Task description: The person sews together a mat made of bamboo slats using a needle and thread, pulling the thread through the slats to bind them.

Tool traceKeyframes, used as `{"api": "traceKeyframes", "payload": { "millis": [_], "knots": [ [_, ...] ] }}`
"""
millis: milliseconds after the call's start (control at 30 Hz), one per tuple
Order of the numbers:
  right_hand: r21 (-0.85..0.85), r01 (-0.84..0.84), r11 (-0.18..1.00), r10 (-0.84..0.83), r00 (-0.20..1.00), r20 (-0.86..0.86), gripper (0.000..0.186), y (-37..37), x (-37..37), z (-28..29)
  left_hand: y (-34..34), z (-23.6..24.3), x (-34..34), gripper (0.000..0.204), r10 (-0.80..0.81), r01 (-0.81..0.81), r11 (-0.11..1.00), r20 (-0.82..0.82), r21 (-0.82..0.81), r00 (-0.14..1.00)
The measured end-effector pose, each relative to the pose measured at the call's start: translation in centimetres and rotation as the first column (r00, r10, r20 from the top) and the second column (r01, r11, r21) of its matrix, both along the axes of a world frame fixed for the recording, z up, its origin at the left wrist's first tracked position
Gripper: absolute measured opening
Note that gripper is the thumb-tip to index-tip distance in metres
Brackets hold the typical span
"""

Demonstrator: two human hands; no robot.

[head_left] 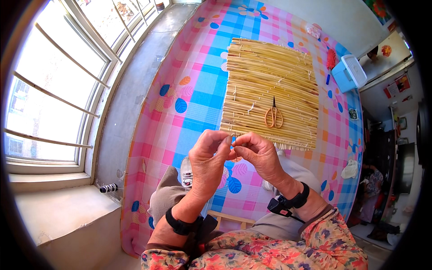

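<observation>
Side daylight and fisheye curvature

Daylight enters through the barred window [49,119] beyond the left edge of the checked floral sheet [153,130]; its panes are overexposed, bleaching the outdoor view nearly white. Glare pales the window ledge [67,207] near the sheet's lower left corner. The sheet and the stick mat [270,72] are bright, the mat's strands distinct. The left hand [209,150] and right hand [260,157] are well lit, but detail between their fingertips is too fine to resolve. Beyond the sheet's right edge, the flat screen [405,168] sits in dimness. Distortion bows the window bars [56,95]; black vignetting rounds the corners.
</observation>
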State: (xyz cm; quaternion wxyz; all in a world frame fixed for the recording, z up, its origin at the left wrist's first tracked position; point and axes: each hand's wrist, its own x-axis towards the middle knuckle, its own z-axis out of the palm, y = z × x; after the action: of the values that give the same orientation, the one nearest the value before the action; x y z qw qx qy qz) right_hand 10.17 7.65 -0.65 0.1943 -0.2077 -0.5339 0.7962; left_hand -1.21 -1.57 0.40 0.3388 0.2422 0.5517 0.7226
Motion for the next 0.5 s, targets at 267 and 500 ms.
{"api": "traceKeyframes", "payload": {
  "millis": [267, 500],
  "knots": [
    [0.012, -0.001, 1.000, 0.001, 1.000, -0.006, 0.016, 0.01, -0.02, -0.02, 0.04, -0.03, 0.02, 0.003, 0.000, -0.001, 1.000, -0.019, -0.018, 1.000],
    [0.010, -0.005, 1.000, 0.005, 1.000, 0.000, 0.017, -0.03, -0.02, -0.03, 0.25, 0.25, 0.20, 0.002, 0.030, -0.030, 0.999, 0.004, -0.012, 1.000]
  ]
}}
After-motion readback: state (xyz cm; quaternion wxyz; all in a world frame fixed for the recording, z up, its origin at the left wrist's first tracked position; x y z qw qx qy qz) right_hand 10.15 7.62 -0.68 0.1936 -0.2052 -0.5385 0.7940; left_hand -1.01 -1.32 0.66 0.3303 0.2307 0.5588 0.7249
